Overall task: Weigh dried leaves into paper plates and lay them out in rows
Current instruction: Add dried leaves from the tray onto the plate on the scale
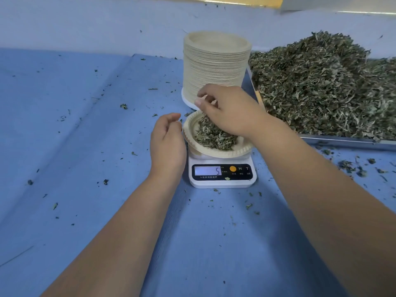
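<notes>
A small white digital scale [222, 175] stands on the blue cloth, its display reading 5. On it rests a beige paper plate [240, 152] holding a small heap of dried leaves [214, 136]. My right hand [231, 110] hovers over the plate's far side, fingers loosely spread, with leaves right under the palm. Just left of the plate, my left hand [167, 142] has its fingers curled and apart, close to the rim. Behind the scale rises a tall stack of paper plates [216, 65].
A metal tray [342, 140] at the right holds a big pile of dried leaves [325, 82]. Leaf crumbs are scattered over the blue cloth [85, 125]. A pale wall runs along the back.
</notes>
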